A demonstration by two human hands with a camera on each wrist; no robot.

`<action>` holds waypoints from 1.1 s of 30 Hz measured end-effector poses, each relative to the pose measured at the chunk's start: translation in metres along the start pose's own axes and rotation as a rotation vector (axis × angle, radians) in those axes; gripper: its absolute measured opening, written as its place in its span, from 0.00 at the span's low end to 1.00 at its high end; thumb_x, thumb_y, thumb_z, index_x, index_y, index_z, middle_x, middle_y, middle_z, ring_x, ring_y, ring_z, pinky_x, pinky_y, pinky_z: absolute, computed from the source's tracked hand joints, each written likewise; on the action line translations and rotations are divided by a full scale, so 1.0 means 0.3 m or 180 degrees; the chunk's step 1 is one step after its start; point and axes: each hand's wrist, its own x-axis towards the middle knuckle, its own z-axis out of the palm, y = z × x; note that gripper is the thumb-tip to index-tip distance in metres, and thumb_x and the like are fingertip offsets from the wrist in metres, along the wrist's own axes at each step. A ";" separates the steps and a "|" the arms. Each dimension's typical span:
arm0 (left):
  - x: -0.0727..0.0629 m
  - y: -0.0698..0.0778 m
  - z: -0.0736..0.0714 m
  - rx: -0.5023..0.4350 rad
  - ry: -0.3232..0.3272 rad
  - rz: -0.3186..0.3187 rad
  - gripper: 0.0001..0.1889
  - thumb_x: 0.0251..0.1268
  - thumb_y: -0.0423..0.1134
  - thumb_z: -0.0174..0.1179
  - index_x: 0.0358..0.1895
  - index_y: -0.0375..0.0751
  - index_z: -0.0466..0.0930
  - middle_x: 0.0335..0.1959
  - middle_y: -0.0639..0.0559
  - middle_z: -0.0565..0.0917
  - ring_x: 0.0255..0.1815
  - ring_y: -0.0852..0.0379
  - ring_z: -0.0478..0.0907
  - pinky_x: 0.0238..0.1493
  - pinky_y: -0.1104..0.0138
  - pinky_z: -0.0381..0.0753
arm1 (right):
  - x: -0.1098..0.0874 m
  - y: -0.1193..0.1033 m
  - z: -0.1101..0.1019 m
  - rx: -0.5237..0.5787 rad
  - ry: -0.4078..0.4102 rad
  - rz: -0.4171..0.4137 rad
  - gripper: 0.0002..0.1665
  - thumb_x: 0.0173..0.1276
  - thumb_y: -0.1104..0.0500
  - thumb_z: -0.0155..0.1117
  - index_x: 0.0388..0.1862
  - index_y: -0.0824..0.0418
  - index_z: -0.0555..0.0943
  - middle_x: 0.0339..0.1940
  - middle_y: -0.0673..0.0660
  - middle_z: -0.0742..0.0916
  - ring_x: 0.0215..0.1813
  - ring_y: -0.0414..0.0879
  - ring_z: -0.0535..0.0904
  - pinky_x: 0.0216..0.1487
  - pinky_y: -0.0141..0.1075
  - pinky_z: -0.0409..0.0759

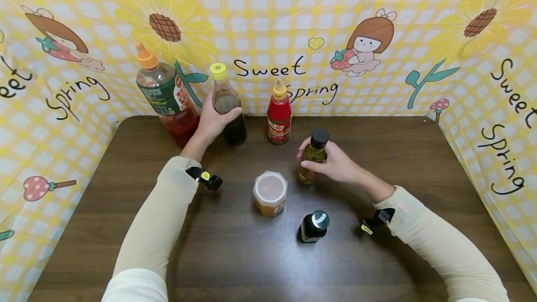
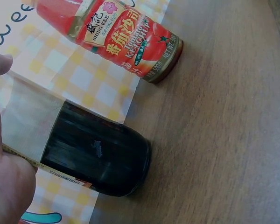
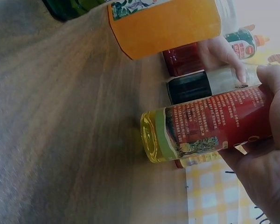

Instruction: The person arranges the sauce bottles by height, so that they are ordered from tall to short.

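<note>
My left hand grips a clear bottle of dark sauce with a yellow cap, near the back edge of the table. In the left wrist view the dark liquid fills its lower part, and the thumb lies along the upper glass. My right hand holds a bottle of yellow oil with a black cap and a red label, right of centre. Fingers and thumb wrap round its upper body. Whether either bottle's base touches the table I cannot tell. Between the hands, farther back, stands a red tomato ketchup bottle.
A large bottle of red sauce with an orange nozzle stands left of my left hand. Nearer me are a jar of orange contents with a whitish lid and a small dark bottle. A checkered cloth hangs round the wooden table.
</note>
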 end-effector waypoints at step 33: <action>-0.004 0.012 0.007 -0.0074 0.0002 0.0030 0.32 0.59 0.34 0.72 0.66 0.44 0.67 0.63 0.49 0.72 0.68 0.55 0.66 0.71 0.54 0.60 | 0.116 0.035 -0.159 -0.0319 0.0667 0.0349 0.16 0.72 0.65 0.66 0.55 0.68 0.76 0.49 0.65 0.85 0.50 0.46 0.82 0.56 0.47 0.78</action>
